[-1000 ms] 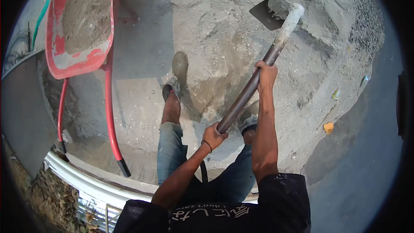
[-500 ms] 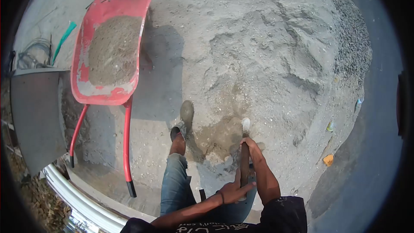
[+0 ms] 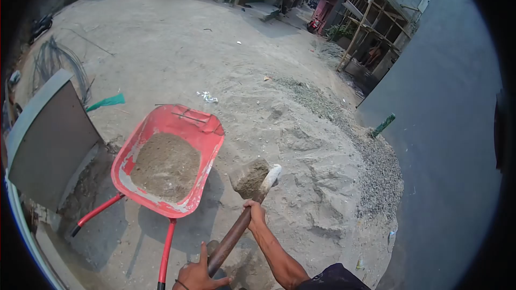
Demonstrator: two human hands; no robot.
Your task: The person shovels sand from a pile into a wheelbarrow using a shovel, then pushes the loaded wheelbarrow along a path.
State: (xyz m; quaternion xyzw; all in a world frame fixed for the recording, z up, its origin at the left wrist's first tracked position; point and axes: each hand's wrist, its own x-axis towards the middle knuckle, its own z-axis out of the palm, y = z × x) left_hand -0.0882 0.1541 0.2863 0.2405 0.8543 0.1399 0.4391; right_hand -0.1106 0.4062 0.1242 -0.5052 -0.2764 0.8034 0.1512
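Closed around the shaft of the hoe (image 3: 231,240), just below its pale socket, was the right hand (image 3: 255,214); the left hand (image 3: 194,276), fingers spread, lay against the shaft's lower end. A load of damp sand (image 3: 250,180) sat on the blade, raised to the right of the red wheelbarrow (image 3: 180,116), whose tray held a sand mound (image 3: 167,167).

Bright daylight, wheelbarrow shadow (image 3: 196,231), fisheye-bent dark edges
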